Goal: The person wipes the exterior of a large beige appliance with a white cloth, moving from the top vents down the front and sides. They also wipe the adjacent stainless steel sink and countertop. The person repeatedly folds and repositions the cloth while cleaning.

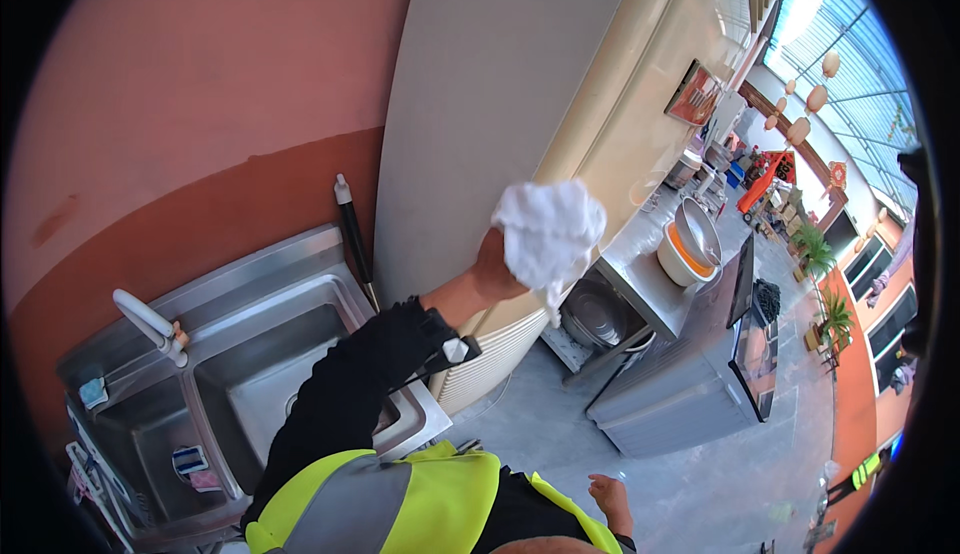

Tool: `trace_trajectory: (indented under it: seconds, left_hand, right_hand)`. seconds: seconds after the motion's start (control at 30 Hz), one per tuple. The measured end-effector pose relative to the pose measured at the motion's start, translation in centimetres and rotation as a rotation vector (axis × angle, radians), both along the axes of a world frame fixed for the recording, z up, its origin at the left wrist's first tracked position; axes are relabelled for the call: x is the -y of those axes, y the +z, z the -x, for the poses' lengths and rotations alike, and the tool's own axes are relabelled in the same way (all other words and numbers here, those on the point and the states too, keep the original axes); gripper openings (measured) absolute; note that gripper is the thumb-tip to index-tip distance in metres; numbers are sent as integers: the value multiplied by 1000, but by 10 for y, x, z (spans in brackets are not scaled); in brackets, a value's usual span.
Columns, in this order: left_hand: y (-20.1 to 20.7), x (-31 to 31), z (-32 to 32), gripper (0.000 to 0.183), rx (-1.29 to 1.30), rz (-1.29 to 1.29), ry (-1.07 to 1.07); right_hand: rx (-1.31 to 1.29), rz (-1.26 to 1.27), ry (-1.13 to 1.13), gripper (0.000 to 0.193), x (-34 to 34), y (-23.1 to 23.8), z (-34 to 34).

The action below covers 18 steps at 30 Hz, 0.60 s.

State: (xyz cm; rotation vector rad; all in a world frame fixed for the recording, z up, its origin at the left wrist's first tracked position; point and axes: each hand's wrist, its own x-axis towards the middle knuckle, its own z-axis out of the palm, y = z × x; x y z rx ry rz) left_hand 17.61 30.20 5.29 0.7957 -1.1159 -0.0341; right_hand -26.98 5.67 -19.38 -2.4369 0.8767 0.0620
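My left hand (pixel 490 270), at the end of a black sleeve, is closed on a bunched white cloth (pixel 550 234). The cloth is raised against the front edge of a tall cream floor-standing air conditioner (pixel 600 124); I cannot tell whether it touches. Part of the cloth hangs down below the hand, and most of my fingers are hidden behind it. Low by my right side, my right hand (pixel 608 499) has its fingers loosely curled, with nothing visible in them.
A steel double sink (pixel 270 354) with a white tap (pixel 150 324) stands left, a sponge (pixel 187 459) in its smaller basin. A black-and-white stick (pixel 353 234) leans beside it. Right are a steel table (pixel 640 264) with stacked bowls (pixel 690 249) and a grey washing machine (pixel 670 394).
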Motion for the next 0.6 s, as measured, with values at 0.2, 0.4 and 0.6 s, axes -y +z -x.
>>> trace_trajectory:
  seconds: [0.2,0.4,0.6]
  left_hand:
    - [160,-1,-24,49,556,337,1045]
    - [232,-16,-52,32,352,461,540]
    - [85,-11,-45,69,255,312,728]
  right_hand:
    - [13,44,28,33,-18,7,-9]
    - [-74,-12,16,30,-28,-12,-2]
    - [-71,8,82,31,-14,-16,-13]
